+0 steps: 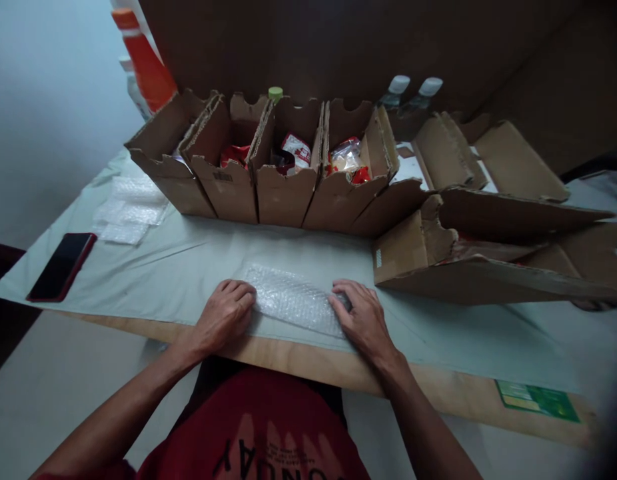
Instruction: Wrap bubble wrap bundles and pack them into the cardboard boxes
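Observation:
A sheet of clear bubble wrap (293, 298) lies flat on the pale cloth near the table's front edge. My left hand (222, 315) rests with curled fingers on its left end. My right hand (362, 317) presses on its right end, fingers bent over the edge. Both hands touch the wrap; neither lifts it. Behind it stands a row of open cardboard boxes (283, 190) with red and white snack packets inside.
A larger cardboard box (481, 257) lies on its side at the right. More bubble wrap sheets (126, 213) and a dark phone (62, 265) lie at the left. An orange bottle (146, 63) stands back left, two capped bottles (411, 90) behind. A green label (538, 400) sits front right.

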The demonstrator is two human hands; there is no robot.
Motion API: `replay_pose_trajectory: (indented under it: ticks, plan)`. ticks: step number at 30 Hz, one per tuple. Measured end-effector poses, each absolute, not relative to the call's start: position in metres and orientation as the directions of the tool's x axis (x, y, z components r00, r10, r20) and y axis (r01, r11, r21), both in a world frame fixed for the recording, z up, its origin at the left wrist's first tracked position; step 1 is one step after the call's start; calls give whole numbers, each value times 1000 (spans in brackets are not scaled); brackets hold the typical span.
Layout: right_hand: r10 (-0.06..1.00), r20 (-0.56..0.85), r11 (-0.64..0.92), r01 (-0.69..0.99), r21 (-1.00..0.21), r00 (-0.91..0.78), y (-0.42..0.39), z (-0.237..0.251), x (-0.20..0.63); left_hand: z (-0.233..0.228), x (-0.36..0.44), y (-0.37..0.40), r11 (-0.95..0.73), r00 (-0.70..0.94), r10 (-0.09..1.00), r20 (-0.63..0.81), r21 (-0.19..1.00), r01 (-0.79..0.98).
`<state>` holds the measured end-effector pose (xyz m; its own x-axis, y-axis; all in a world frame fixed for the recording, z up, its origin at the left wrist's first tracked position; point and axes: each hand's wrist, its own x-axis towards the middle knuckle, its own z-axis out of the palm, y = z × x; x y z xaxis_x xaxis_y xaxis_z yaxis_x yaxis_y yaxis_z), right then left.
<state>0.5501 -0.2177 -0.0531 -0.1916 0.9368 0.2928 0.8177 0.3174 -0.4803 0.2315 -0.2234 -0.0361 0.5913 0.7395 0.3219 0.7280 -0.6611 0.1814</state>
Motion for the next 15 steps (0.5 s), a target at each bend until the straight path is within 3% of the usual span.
replay_pose_trajectory:
  ticks: [5,15]
  plan:
    - [958,285,209,781,-589,-41,-237,-54,549,-33,232,-233,-679,589,717,373,182,711]
    - [967,253,182,734,-655,-15,-215,-51,541,-37,229,-240,-661,557,725,406,182,728]
